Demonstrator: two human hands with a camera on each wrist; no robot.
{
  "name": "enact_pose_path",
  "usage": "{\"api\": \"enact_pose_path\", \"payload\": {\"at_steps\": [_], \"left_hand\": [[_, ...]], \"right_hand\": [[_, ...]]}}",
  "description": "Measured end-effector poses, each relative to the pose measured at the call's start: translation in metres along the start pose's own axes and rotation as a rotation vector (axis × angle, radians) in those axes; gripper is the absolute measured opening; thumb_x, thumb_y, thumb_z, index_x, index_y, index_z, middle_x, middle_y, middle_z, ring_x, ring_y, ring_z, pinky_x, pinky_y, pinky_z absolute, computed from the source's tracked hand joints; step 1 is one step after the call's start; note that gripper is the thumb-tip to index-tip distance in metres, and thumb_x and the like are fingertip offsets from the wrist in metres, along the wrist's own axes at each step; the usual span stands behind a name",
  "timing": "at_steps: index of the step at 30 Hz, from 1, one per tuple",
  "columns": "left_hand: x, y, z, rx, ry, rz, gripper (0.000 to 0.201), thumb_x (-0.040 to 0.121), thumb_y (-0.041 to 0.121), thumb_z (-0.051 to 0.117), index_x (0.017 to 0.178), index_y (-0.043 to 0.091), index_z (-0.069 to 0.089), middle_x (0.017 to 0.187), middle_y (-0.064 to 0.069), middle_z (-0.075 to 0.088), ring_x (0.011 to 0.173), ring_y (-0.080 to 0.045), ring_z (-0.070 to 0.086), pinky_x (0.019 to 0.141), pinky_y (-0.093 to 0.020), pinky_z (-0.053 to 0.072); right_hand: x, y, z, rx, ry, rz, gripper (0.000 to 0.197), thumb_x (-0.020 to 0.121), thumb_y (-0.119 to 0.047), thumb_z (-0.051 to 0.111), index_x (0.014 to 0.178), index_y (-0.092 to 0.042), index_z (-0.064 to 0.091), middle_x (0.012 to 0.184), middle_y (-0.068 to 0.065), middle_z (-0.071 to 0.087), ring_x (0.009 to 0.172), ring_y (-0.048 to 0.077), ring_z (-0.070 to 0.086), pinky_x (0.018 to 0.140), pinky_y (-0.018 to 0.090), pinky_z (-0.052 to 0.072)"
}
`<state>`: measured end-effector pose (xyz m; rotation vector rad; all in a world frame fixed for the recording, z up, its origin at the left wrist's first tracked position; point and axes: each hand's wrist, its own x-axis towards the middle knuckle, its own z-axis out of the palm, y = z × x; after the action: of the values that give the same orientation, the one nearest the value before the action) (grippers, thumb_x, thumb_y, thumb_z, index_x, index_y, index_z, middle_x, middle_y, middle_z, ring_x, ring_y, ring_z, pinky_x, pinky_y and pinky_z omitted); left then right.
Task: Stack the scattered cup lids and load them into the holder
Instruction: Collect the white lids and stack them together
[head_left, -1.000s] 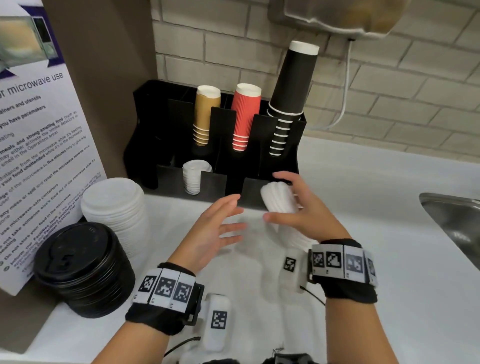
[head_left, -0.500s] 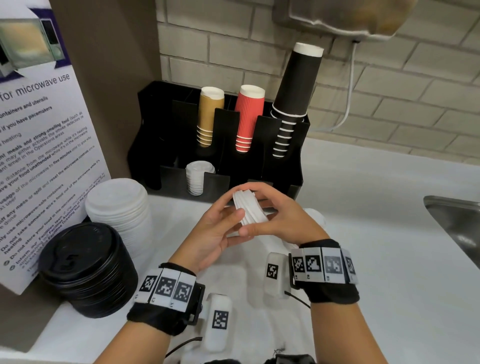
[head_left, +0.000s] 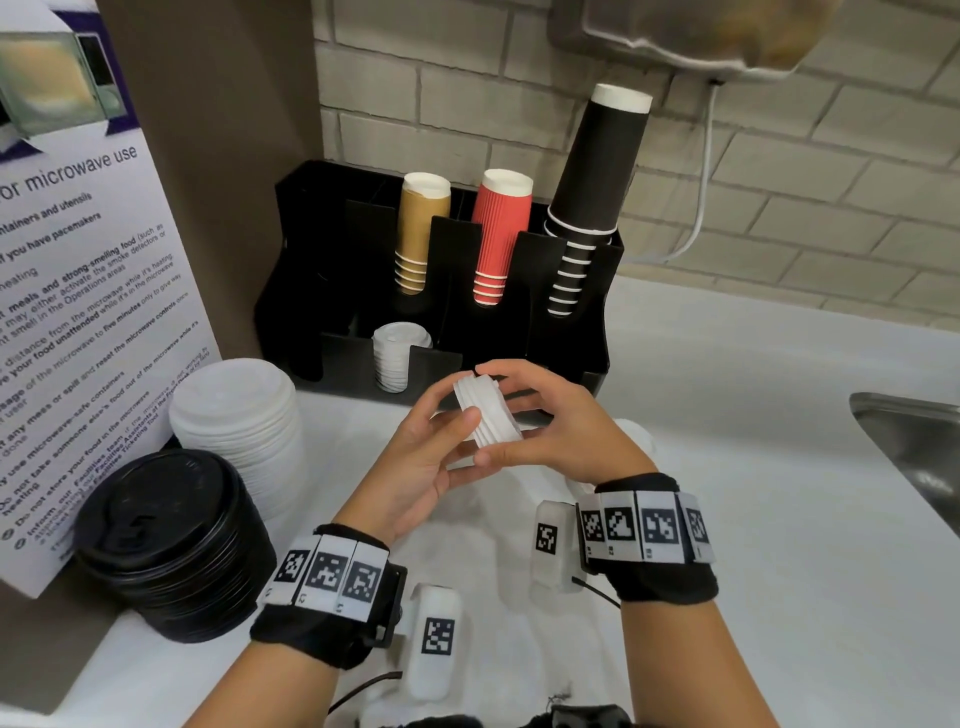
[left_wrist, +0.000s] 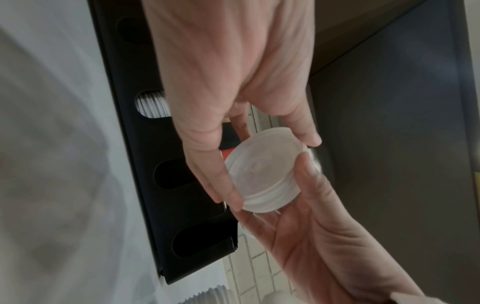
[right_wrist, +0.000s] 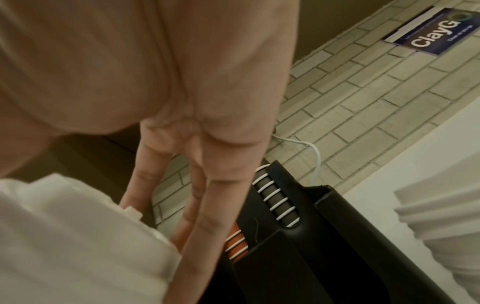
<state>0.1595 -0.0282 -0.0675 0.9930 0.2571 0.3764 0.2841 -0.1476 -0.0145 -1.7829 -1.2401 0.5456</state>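
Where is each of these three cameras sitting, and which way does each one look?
Head: worn on the head, looking forward and down at the counter and black holder; both forearms, left hand and right hand show.
Left wrist: on the left wrist, looking along the hand at the small stack of white lids; both hands show.
Right wrist: on the right wrist, looking past the right hand's fingers at the holder and brick wall.
Shared: all three show the holder; the head and left wrist views show the held lids.
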Motion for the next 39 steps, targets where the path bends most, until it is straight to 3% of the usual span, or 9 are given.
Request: {"api": "enact_pose_path", "payload": {"at_steps": [5,7,9,12,17,22,29,36,39], "left_hand": [[0.006,0.002,-0.008,-0.059,0.057,0.044,0.060,0.078,0.035,0.065,0.135,0.032,0.050,0.127,-0.007,0.065,0.112,-0.027,0.066,0.082,-0.039,0.058],[0.011,0.002,-0.013,-0.089,0.161,0.036,0.060,0.077,0.046,0.063,0.135,0.032,0.050,0.126,-0.004,0.064,0.111,-0.026,0.066,0.082,-0.038,0.059],[0.015,0.000,-0.020,-0.125,0.288,0.005,0.044,0.087,0.048,0.058,0.125,0.026,0.058,0.120,-0.006,0.063,0.103,-0.024,0.068,0.076,-0.034,0.060],[0.019,-0.005,-0.032,-0.144,0.394,-0.035,0.023,0.095,0.032,0.058,0.112,0.018,0.064,0.105,-0.005,0.063,0.087,-0.021,0.068,0.069,-0.030,0.057],[0.022,-0.009,-0.041,-0.122,0.443,-0.049,0.017,0.091,0.027,0.063,0.105,0.018,0.068,0.096,-0.004,0.067,0.075,-0.018,0.071,0.063,-0.029,0.057],[0.023,-0.009,-0.049,-0.121,0.465,-0.045,0.018,0.090,0.025,0.064,0.104,0.015,0.069,0.089,-0.002,0.069,0.071,-0.016,0.071,0.063,-0.027,0.057],[0.023,-0.006,-0.055,-0.110,0.469,-0.029,0.014,0.091,0.024,0.063,0.101,0.016,0.069,0.077,0.003,0.072,0.070,-0.016,0.071,0.065,-0.029,0.057],[0.023,-0.004,-0.051,-0.113,0.453,-0.025,0.012,0.093,0.021,0.060,0.098,0.015,0.069,0.086,-0.003,0.068,0.076,-0.021,0.068,0.077,-0.036,0.057],[0.023,-0.004,-0.051,-0.103,0.452,-0.023,0.013,0.093,0.022,0.060,0.096,0.018,0.071,0.088,-0.002,0.069,0.073,-0.019,0.069,0.070,-0.032,0.055]], "right_hand": [[0.025,-0.009,0.000,-0.083,-0.040,-0.055,0.068,0.065,-0.021,0.087,0.125,-0.032,0.055,0.111,-0.009,0.061,0.100,0.002,0.061,0.082,0.016,0.052],[0.044,-0.019,-0.005,-0.107,-0.016,-0.083,0.070,0.066,-0.022,0.087,0.126,-0.029,0.053,0.111,-0.013,0.058,0.099,0.001,0.059,0.079,0.010,0.049],[0.069,-0.029,-0.006,-0.127,0.066,-0.142,0.073,0.066,-0.024,0.087,0.129,-0.026,0.049,0.113,-0.017,0.054,0.102,0.001,0.056,0.078,0.006,0.046],[0.114,-0.038,0.007,-0.206,0.163,-0.196,0.072,0.065,-0.022,0.087,0.123,-0.014,0.045,0.118,0.002,0.053,0.107,0.018,0.054,0.086,0.021,0.047],[0.168,-0.029,0.040,-0.597,-0.004,-0.051,0.069,0.071,-0.023,0.078,0.129,-0.018,0.041,0.126,0.011,0.044,0.114,0.031,0.046,0.095,0.045,0.042],[0.189,-0.009,0.061,-0.960,-0.085,-0.006,0.071,0.074,-0.027,0.075,0.134,-0.021,0.038,0.130,0.010,0.046,0.117,0.031,0.047,0.097,0.046,0.032],[0.192,0.001,0.074,-1.139,-0.112,0.015,0.074,0.077,-0.032,0.075,0.137,-0.017,0.033,0.126,0.011,0.050,0.112,0.030,0.054,0.101,0.044,0.028],[0.182,-0.001,0.078,-1.172,-0.083,-0.008,0.079,0.076,-0.038,0.076,0.139,-0.014,0.034,0.136,0.013,0.041,0.122,0.032,0.044,0.102,0.040,0.033],[0.163,-0.011,0.067,-0.889,0.061,-0.056,0.071,0.078,-0.038,0.074,0.136,-0.015,0.040,0.133,0.012,0.042,0.121,0.030,0.040,0.097,0.038,0.038]]}}
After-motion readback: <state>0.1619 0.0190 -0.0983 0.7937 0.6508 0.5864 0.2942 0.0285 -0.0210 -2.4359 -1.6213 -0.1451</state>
